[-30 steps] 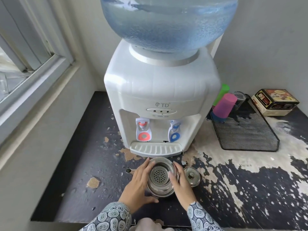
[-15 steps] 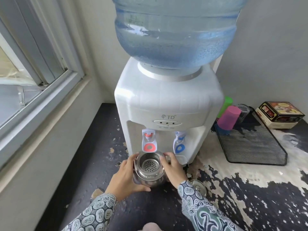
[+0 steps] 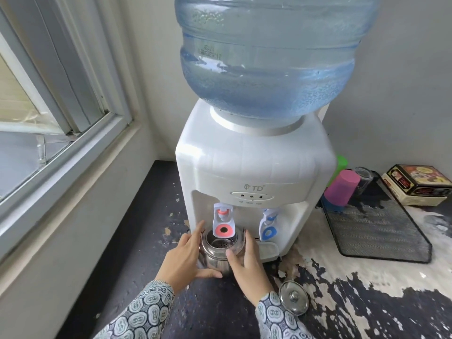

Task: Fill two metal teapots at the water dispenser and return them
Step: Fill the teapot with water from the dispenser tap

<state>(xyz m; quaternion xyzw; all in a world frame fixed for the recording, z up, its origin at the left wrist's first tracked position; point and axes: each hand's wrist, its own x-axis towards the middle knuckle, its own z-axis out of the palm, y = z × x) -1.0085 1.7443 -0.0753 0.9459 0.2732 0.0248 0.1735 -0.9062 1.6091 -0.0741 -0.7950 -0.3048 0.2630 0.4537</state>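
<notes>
A small round stainless-steel teapot (image 3: 218,253), its lid off and a perforated strainer visible inside its mouth, sits directly under the red-buttoned tap (image 3: 223,223) of a white tabletop water dispenser (image 3: 254,172), which carries a large translucent blue water bottle (image 3: 266,55) on top. The left hand (image 3: 182,259) wraps the teapot's left side, fingers reaching up along its far edge and the thumb laid along its near base; the right hand (image 3: 244,260) presses against the right side with the thumb on the rim, so both hands are grasping the pot. Whether its base touches the drip tray cannot be told. The teapot's round steel lid with a knob (image 3: 293,298) lies on the dark, badly peeling surface (image 3: 367,307) to the near right of the hands, apart from them. The blue-buttoned tap (image 3: 268,227) hangs just right of the red one. Farther right lies a black mesh tray (image 3: 381,231) with an upturned pink plastic cup (image 3: 341,189) at its far end (a green one partly hidden behind it), and beside it a dark printed box (image 3: 420,184). A grey-framed window (image 3: 49,123) fills the left.
</notes>
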